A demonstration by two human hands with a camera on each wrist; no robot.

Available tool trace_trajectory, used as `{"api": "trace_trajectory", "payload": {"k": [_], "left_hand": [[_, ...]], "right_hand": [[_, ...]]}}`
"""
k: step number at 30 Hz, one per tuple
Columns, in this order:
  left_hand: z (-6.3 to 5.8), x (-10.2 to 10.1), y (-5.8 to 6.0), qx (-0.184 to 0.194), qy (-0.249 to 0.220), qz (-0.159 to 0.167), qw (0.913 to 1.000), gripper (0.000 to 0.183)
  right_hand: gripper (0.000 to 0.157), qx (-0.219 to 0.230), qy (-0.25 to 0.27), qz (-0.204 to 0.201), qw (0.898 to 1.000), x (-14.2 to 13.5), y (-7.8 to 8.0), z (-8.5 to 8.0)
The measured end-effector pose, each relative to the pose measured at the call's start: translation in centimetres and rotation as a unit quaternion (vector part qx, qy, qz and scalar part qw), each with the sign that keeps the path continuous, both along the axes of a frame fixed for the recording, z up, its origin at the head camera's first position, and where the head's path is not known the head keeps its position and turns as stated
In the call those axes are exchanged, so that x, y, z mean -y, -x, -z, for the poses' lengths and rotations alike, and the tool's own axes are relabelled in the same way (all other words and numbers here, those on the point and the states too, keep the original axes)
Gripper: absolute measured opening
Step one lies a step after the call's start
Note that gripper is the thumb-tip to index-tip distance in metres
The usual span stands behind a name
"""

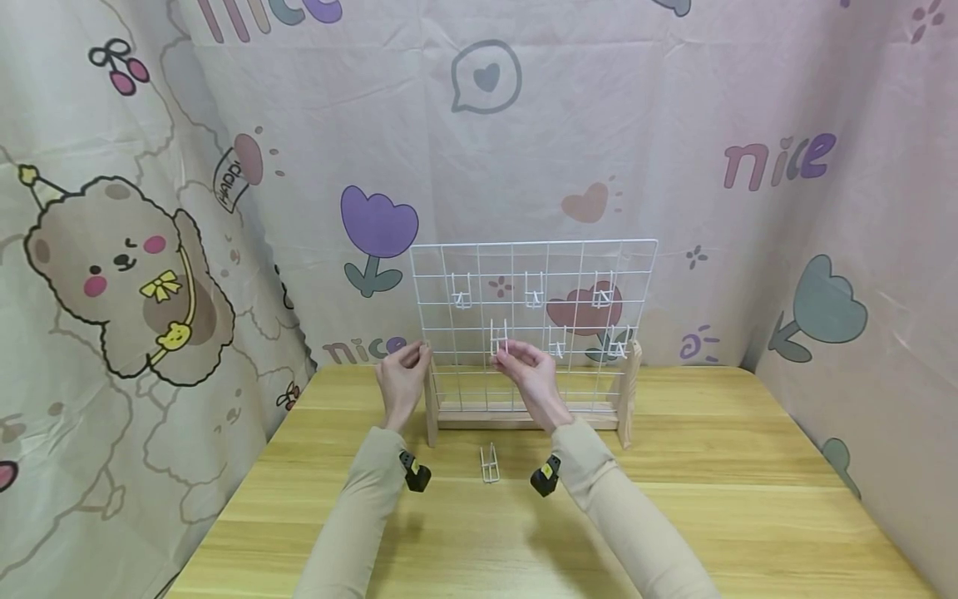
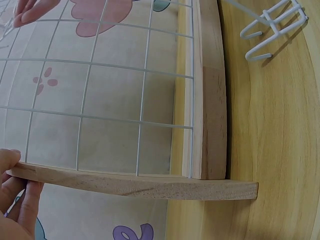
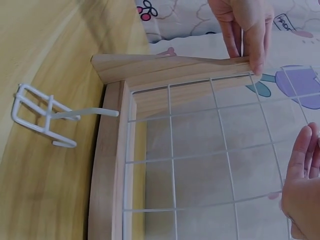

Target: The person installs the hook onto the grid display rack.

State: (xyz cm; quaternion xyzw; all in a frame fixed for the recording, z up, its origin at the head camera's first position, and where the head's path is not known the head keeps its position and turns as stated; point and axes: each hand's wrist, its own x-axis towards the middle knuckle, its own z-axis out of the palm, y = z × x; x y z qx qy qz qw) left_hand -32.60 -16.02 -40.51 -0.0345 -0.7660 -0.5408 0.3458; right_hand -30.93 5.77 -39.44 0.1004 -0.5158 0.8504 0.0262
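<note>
A white wire grid panel (image 1: 464, 378) stands upright in a wooden stand (image 1: 432, 416). My left hand (image 1: 402, 381) grips the top of the stand's left post; in the left wrist view its thumb and fingers (image 2: 29, 207) lie on either side of the wood. My right hand (image 1: 533, 374) pinches a white wire hook (image 1: 499, 329) at the grid's front, left of centre. Whether this hook is seated on the wires I cannot tell. Another white hook (image 1: 489, 466) lies on the table before the stand, its prong raised in the right wrist view.
Several white hooks hang on the grid: an upper row including one at the top left (image 1: 460, 293), and a lower pair at the right, one near the right post (image 1: 619, 345). A patterned curtain (image 1: 486, 166) hangs behind the wooden table (image 1: 718, 499).
</note>
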Motion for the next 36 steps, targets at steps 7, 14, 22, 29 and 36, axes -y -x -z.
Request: {"api": "trace_trajectory", "payload": {"k": [7, 14, 22, 29, 36], "left_hand": [[0.1, 0.0, 0.1, 0.000, -0.001, -0.001, 1.0000, 0.025], [0.0, 0.0, 0.1, 0.000, 0.005, -0.004, 1.0000, 0.025], [0.0, 0.0, 0.0, -0.001, 0.007, -0.006, 1.0000, 0.025], [0.0, 0.0, 0.0, 0.002, 0.005, -0.007, 1.0000, 0.025], [-0.1, 0.0, 0.0, 0.005, 0.002, -0.005, 1.0000, 0.025]], "right_hand": [[0.024, 0.002, 0.021, 0.007, 1.000, 0.3, 0.4, -0.4], [0.036, 0.008, 0.027, 0.008, 1.000, 0.4, 0.5, -0.6], [0.019, 0.019, 0.021, 0.002, 1.000, 0.2, 0.5, 0.0], [0.039, 0.016, 0.013, -0.003, 1.000, -0.1, 0.7, 0.7], [0.035, 0.019, 0.023, -0.005, 1.000, -0.1, 0.7, 0.9]]}}
